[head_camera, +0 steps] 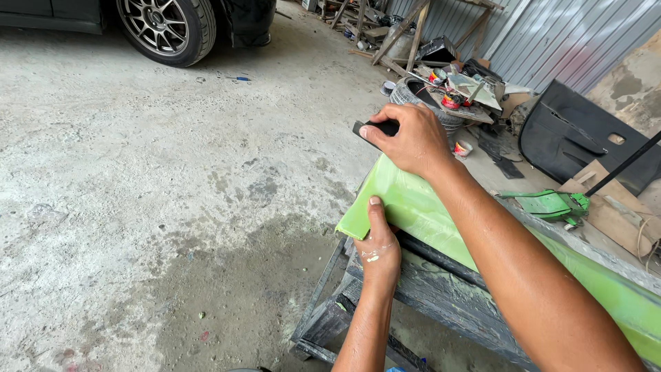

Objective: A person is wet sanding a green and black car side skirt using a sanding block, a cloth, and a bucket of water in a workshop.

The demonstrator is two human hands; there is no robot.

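Sanding the near end of the light green body panel (413, 207), with the right hand (413, 141) closed around a black sanding block (375, 129) at the panel's far upper corner. Left hand (379, 251) pressed against the near lower edge, thumb up on the green face, remaining fingers curled under and out of sight, so holding the panel rather than spread wide. Panel resting on a dark, paint-spattered metal stand (413, 289), running from the middle of the scene off to the near right. Probably best done with the block kept flat to the surface, strokes kept even, and the left hand kept firm so the panel does not slide on the stand; corner edges likely to rub through fast, so light pressure there. Block sits between right thumb and fingers, only its left tip showing past the knuckles, touching or just above the panel's top edge; cannot tell which. Beyond, to the far right, a tyre (420, 96) topped with small paint tins, and a black door trim (585, 138) leaning against the wall. Far left, a car wheel (165, 27) on the concrete floor (138, 172).
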